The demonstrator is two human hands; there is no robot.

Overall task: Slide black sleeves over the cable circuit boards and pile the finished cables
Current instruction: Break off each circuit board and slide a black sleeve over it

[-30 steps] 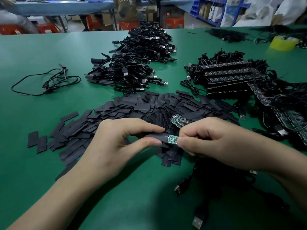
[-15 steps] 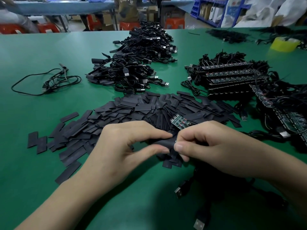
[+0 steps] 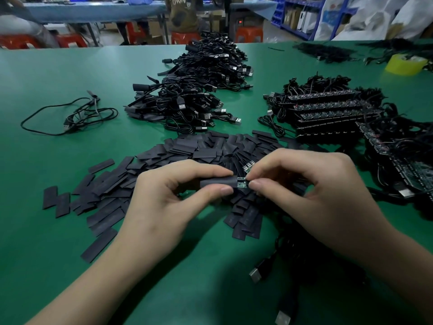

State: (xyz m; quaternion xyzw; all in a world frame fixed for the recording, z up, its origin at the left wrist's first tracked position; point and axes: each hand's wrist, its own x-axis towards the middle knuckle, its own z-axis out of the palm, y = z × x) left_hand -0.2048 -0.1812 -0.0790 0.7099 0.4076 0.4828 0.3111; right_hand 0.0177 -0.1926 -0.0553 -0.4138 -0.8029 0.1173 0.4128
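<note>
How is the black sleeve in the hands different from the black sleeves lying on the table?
The held sleeve is puffed round; the loose sleeves lie flat. The held sleeve has a green circuit board poking out; the loose sleeves look empty. Both are black.

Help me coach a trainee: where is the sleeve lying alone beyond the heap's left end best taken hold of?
Likely across its narrow width, from straight above: the sleeve lies flat on the table, clear of the heap, so pinching both long edges should bow it into the grip.
</note>
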